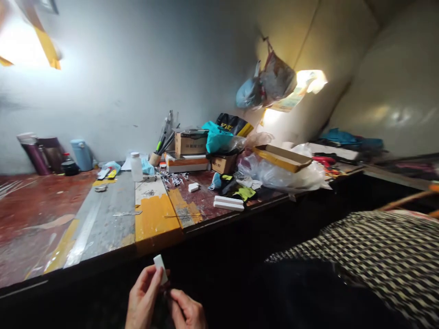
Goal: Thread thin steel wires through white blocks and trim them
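Low in the head view, in front of the table edge, my left hand [143, 294] grips a small white rectangular block [159, 263] between thumb and fingers. The block stands tilted, its upper end showing above the thumb. My right hand [188, 310] is closed in a pinch just below and to the right of the block's lower end. What its fingertips hold, if anything, is too dark and small to make out. On the table, two long white bars [228, 204] lie side by side near the edge, and small white pieces [193, 187] lie behind them.
The worktable [41, 214] has yellow tape [156, 219] along its front. A white bottle [136, 167], thin metal rods [126, 213], cardboard boxes [190, 143] and plastic bags [281, 176] stand or lie on it. Patterned cloth [387, 246] is at right.
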Action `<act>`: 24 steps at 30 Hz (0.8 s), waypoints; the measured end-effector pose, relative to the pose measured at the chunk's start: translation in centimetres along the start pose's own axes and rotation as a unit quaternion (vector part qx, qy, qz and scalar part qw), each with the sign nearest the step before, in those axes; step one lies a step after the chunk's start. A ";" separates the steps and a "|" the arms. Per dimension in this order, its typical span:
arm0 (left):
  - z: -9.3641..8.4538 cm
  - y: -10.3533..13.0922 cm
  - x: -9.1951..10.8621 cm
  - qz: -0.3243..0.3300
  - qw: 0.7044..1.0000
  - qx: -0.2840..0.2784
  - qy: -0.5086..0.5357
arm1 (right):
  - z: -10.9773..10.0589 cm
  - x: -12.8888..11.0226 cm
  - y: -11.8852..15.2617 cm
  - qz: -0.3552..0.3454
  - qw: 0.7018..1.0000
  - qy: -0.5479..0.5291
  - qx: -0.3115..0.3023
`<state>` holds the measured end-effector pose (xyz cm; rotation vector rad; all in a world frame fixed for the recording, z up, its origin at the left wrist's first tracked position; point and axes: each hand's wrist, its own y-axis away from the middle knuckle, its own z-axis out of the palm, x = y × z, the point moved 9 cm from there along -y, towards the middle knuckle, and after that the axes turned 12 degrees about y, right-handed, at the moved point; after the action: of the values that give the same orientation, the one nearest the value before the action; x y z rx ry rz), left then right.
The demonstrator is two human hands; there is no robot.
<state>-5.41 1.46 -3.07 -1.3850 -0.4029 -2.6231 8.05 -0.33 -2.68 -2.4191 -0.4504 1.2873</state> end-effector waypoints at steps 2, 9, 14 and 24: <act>1.0 0.1 -0.1 0.020 0.999 -0.021 -0.017 | -0.4 0.0 -0.5 0.005 1.000 -0.022 0.000; 2.4 -0.2 -0.7 0.026 0.999 -0.033 -0.026 | -0.5 1.2 -0.9 0.060 0.997 -0.030 -0.032; 3.0 -0.5 -0.4 0.032 0.999 -0.042 -0.012 | -1.2 1.2 -1.0 0.048 0.998 -0.019 -0.027; 1.8 -1.3 -0.5 0.046 0.999 -0.019 -0.010 | -0.6 2.0 -0.6 0.057 0.997 -0.041 -0.015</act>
<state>-4.06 3.20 -2.73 -1.4057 -0.2868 -2.5576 9.56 0.98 -3.52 -2.4558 -0.3594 1.4413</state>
